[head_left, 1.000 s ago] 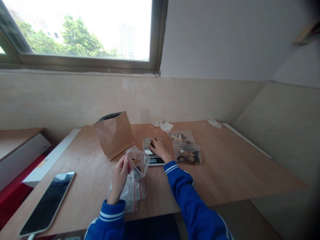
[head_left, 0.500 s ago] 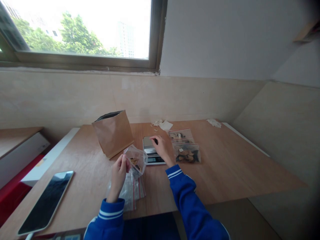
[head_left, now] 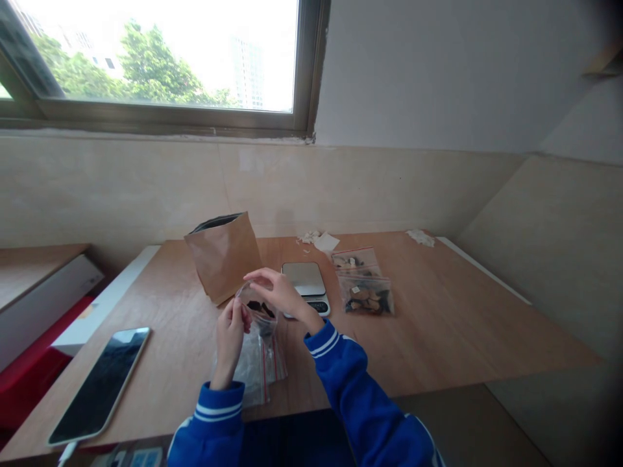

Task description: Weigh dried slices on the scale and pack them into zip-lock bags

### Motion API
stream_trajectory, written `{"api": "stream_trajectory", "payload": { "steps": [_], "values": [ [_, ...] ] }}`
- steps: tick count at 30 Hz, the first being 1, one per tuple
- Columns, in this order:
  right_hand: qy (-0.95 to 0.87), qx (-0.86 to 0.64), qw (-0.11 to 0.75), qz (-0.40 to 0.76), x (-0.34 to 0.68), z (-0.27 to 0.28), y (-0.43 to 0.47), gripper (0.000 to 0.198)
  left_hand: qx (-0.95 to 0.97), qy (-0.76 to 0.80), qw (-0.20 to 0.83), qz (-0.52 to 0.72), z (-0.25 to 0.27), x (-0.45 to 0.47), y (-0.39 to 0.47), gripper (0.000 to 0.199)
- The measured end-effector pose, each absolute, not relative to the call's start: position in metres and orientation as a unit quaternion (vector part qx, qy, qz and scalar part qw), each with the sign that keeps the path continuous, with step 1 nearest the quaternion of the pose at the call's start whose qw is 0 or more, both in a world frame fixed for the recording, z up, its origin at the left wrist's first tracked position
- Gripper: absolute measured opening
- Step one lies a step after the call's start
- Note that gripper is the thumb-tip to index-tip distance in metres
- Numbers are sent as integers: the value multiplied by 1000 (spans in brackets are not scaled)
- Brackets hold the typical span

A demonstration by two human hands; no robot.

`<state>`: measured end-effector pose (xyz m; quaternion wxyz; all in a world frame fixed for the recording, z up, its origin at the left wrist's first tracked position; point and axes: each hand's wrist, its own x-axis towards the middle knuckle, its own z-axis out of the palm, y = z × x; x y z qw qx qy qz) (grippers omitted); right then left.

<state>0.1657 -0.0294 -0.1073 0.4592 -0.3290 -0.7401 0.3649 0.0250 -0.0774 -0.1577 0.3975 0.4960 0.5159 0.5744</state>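
Note:
My left hand (head_left: 233, 324) is closed on the side of a clear zip bag (head_left: 269, 316) that holds dark dried slices (head_left: 260, 307). My right hand (head_left: 280, 292) reaches across to the bag's mouth, its thumb and fingers pinching at the upper rim. A small digital kitchen scale (head_left: 304, 277) lies just behind the right wrist, with nothing on its steel plate. Beneath the held bag, a stack of flat, red-striped zip bags (head_left: 256, 370) rests on the table.
A brown paper bag (head_left: 226, 256) stands open behind my left hand. Two filled zip bags (head_left: 354, 259) (head_left: 367, 297) lie right of the scale. Crumpled white scraps (head_left: 421, 237) are near the wall. A phone (head_left: 102, 383) with a cable lies at the left on the wooden table (head_left: 438, 311).
My right hand has moved from over the scale, where it held a dark piece, left to the mouth of the zip bag. Dark slices now show in the bag; the scale plate is bare.

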Motion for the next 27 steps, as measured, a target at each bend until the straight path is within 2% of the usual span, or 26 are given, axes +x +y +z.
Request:
{"api": "stream_trajectory", "payload": {
  "steps": [5, 9, 10, 14, 16, 19, 24, 27],
  "values": [
    [-719, -385, 489, 308, 177, -108, -35, 22, 452, 508, 426, 597, -165, 20, -74, 43],
    [-682, -426, 492, 334, 193, -124, -53, 32, 398, 494, 449, 629, -170, 21, -72, 38],
    [-680, -434, 475, 351, 196, -131, -59, 41, 378, 485, 458, 642, -171, 22, -71, 37],
    [-682, -451, 399, 414, 198, -156, -83, 101, 282, 450, 505, 680, -167, 29, -72, 34],
    [-667, -450, 411, 429, 193, -162, -89, 110, 243, 434, 526, 690, -163, 35, -74, 33],
    [-613, -437, 481, 450, 186, -161, -90, 97, 218, 401, 553, 697, -156, 43, -78, 33],
    [-580, -427, 534, 443, 189, -153, -85, 37, 293, 364, 614, 636, -150, 51, -84, 35],
    [-582, -431, 551, 414, 198, -153, -85, 30, 376, 368, 604, 599, -152, 52, -86, 31]
  ]
}}
